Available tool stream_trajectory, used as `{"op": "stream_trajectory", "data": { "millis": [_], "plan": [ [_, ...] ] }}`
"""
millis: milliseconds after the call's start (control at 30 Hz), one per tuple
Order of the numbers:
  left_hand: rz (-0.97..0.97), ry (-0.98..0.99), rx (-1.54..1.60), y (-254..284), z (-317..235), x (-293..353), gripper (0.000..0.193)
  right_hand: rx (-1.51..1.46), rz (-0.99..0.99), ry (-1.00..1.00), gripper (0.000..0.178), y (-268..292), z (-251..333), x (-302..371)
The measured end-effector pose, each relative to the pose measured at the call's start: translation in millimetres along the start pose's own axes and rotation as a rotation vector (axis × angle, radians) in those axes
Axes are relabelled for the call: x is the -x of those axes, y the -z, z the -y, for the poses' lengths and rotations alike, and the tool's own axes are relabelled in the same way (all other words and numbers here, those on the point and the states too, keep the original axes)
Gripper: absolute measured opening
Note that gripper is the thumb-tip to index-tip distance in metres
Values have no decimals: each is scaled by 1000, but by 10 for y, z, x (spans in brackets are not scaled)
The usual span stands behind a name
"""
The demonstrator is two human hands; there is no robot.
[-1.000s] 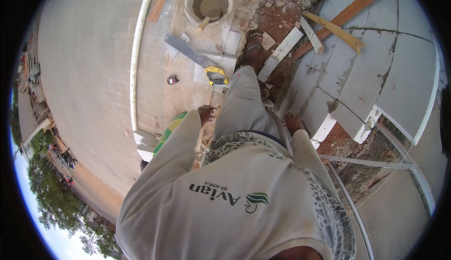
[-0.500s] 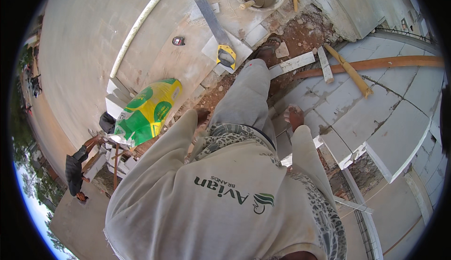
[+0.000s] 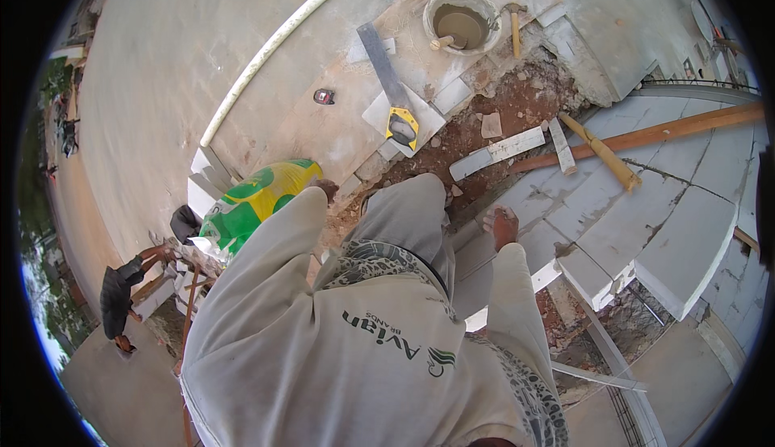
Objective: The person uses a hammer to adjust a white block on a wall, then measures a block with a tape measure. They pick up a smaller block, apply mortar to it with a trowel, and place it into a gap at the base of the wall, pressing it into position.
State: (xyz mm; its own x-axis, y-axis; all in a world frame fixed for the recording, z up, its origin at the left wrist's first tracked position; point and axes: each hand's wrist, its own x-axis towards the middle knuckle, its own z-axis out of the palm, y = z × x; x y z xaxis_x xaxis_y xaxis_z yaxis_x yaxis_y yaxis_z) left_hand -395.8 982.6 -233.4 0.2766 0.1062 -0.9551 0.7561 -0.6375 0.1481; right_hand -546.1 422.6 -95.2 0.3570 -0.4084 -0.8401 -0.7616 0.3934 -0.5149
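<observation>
My right hand (image 3: 504, 226), its fingertips pale with dust, rests on or just above the grey block wall (image 3: 545, 241), fingers slightly apart and nothing seen in them. Beside the yellow and green sack (image 3: 278, 185) is my left hand (image 3: 326, 189); the sleeve covers most of it, so its fingers do not show clearly. Forward of my bent knee, a handsaw (image 3: 387, 84) with a yellow and black handle lies across a pale block piece (image 3: 426, 116). To its left sits a small tape measure (image 3: 324, 97).
Ahead stand a mortar bucket (image 3: 437, 13) with a handled tool in it and a hammer (image 3: 515, 31). Broken red soil (image 3: 517, 96) borders the wall. A wooden plank (image 3: 678, 128) and a yellowish pole (image 3: 601, 152) lie across blocks. Another person (image 3: 121, 298) bends at far left.
My leg has drawn back from the soil, the knee now bent. My left hand has come forward beside the sack. My right hand stays by the wall as the view tilts.
</observation>
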Motion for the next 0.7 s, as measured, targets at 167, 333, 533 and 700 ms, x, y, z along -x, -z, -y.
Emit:
{"op": "stream_trajectory", "data": {
  "millis": [167,333,533,700],
  "plan": [
    [-231,-92,-294,541,-1015,7,46,304,-18,129,42,-310,-1347,-45],
    [-438,-315,-435,1028,-1467,-615,62,822,10,173,66,-1274,-2486,490],
    [-655,-641,-542,1304,-1975,-1909,82,805,-40,95,66,-1659,-2861,728],
    [-675,-652,-465,1730,-2012,-3063,55,754,-6,-64,68,-1711,-2918,663]
  ]
}}
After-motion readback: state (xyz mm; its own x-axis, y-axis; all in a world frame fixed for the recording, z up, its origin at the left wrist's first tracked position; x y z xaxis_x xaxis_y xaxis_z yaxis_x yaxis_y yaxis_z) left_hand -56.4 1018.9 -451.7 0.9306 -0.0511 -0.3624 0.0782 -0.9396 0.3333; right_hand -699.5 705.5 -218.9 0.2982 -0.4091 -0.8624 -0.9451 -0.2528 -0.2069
